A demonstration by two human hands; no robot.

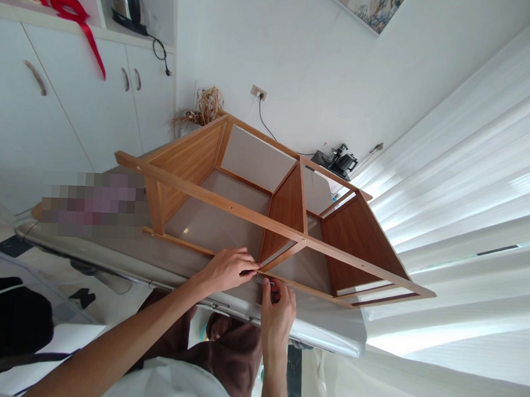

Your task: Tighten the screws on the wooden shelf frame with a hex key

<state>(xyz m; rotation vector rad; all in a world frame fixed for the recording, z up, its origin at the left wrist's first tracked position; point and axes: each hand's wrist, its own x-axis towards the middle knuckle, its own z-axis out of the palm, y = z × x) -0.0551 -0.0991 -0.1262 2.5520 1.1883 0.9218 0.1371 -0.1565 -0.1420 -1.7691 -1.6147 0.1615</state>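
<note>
A wooden shelf frame (229,207) lies on its side across a grey table, its panels standing between the long rails. My left hand (230,269) is closed at the near lower rail, fingertips on the joint with the middle panel (286,208). Just right of it, my right hand (278,301) is closed in a pinch, thumb up, beside the same joint. A thin metal piece (260,278) shows between its fingertips and the rail; its exact kind is too small to tell. The curled fingers partly hide it.
The glossy table (329,327) has its near edge by my legs. A blurred patch covers something at its left end. Dried plants (207,105) and a black appliance (341,161) stand behind the frame. White cabinets (71,102) are left, sheer curtains (465,230) right.
</note>
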